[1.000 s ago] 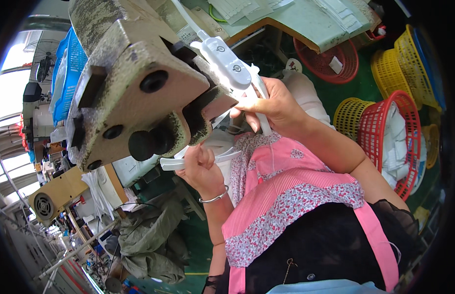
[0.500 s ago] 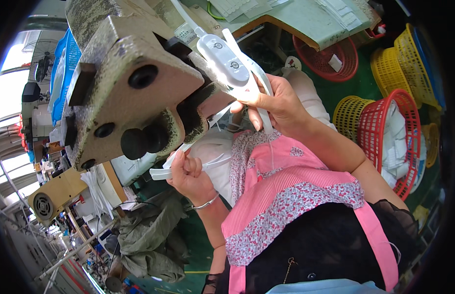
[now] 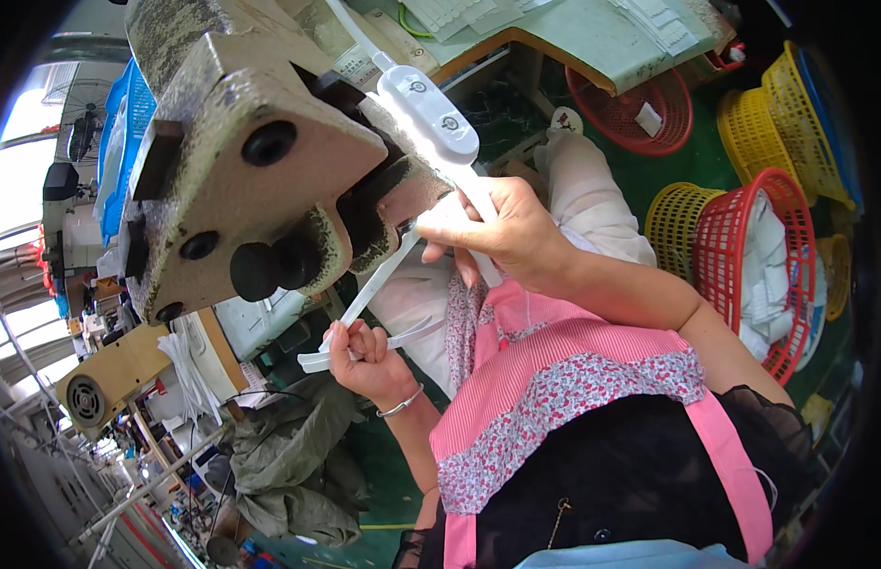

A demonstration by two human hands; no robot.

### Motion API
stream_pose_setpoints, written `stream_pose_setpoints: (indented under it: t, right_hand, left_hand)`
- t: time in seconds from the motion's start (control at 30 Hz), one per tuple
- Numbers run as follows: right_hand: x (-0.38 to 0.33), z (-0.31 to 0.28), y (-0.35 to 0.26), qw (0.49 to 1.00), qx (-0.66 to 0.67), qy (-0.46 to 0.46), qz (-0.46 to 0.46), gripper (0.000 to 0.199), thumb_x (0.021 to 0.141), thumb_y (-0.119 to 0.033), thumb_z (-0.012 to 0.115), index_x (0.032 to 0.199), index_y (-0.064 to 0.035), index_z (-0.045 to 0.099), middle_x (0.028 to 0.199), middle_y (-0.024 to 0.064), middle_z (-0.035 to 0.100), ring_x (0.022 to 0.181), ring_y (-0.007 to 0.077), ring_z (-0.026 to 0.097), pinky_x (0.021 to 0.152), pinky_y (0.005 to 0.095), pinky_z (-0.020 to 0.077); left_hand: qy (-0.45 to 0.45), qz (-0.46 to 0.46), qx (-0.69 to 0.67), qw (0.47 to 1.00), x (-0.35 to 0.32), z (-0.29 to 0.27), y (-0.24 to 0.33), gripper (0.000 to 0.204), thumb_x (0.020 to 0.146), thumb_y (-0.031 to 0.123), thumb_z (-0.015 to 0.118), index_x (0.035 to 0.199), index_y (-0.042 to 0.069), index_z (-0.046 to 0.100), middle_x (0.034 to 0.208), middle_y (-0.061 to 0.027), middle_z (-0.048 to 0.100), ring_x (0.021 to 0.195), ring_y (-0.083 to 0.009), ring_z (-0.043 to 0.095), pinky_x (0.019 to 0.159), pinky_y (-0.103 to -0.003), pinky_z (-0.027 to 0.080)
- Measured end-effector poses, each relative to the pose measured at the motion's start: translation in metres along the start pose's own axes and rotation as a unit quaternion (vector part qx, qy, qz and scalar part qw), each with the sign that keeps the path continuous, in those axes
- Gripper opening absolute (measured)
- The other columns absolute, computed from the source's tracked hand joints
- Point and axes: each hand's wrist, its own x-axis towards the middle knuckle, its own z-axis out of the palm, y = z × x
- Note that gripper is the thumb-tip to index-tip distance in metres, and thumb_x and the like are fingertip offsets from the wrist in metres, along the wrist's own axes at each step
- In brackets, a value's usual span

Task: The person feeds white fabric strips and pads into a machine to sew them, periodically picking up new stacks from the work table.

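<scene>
White flat strips run beside the worn, cream-coloured machine head (image 3: pixel 312 175) that fills the upper left. My left hand (image 3: pixel 372 365), with a bangle on its wrist, is closed around white strips (image 3: pixel 372 280), whose loose ends stick out on both sides of the fist. From there one strip stretches tautly up to my right hand (image 3: pixel 512 232). The right fingers pinch white strip at the machine's lower right edge, and a length hangs below them. Just above that hand sits a white two-button control unit (image 3: pixel 428 112) on a cable. The machine hides part of the strip.
A pale green table (image 3: pixel 592 47) with stacked white pieces stands at the top. On the right are a red basket (image 3: pixel 734 247) of white pieces, yellow baskets (image 3: pixel 758 128) and a dark red basket (image 3: pixel 668 128). Grey-green cloth (image 3: pixel 293 465) lies at lower left.
My right hand has moved down and to the left, lowering the strip that rose beside the control unit. The strip between my hands now shows straighter and longer. The left hand has dropped slightly.
</scene>
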Motion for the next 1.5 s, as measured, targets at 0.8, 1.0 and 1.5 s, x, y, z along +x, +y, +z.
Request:
stream_pose_setpoints:
  t: [0.8, 1.0, 1.5]
  right_hand:
    - [-0.016, -0.012, 0.013, 0.981, 0.137, 0.136, 0.019, 0.039, 0.098, -0.038, 0.060, 0.100, 0.0005, 0.063, 0.084, 0.0095, 0.069, 0.061, 0.0103, 0.064, 0.045, 0.0198, 0.0421]
    - [-0.011, 0.001, 0.010, 0.965, 0.186, 0.175, -0.053, 0.038, 0.100, -0.038, 0.056, 0.101, -0.0014, 0.065, 0.088, 0.0099, 0.066, 0.061, 0.0089, 0.061, 0.048, 0.0189, 0.0430]
    - [-0.022, -0.025, 0.022, 0.989, 0.014, 0.119, -0.086, 0.011, 0.091, -0.006, 0.068, 0.102, -0.0038, 0.066, 0.081, 0.0057, 0.072, 0.060, 0.0040, 0.063, 0.043, 0.0153, 0.0365]
  left_hand:
    - [-0.271, -0.074, -0.072, 0.957, 0.000, 0.029, 0.009, 0.032, 0.104, 0.027, 0.046, 0.078, 0.009, 0.046, 0.069, 0.0005, 0.037, 0.049, -0.0066, 0.028, 0.047, -0.020, 0.033]
    - [-0.248, -0.004, 0.235, 0.940, -0.038, 0.081, -0.034, 0.015, 0.091, 0.005, 0.065, 0.102, -0.006, 0.065, 0.063, 0.0046, 0.045, 0.046, -0.0006, 0.033, 0.042, -0.019, 0.022]
    - [-0.166, -0.071, 0.096, 0.979, -0.029, 0.110, -0.031, 0.012, 0.095, 0.009, 0.061, 0.094, -0.003, 0.064, 0.060, 0.0052, 0.039, 0.044, -0.0014, 0.030, 0.040, -0.019, 0.022]
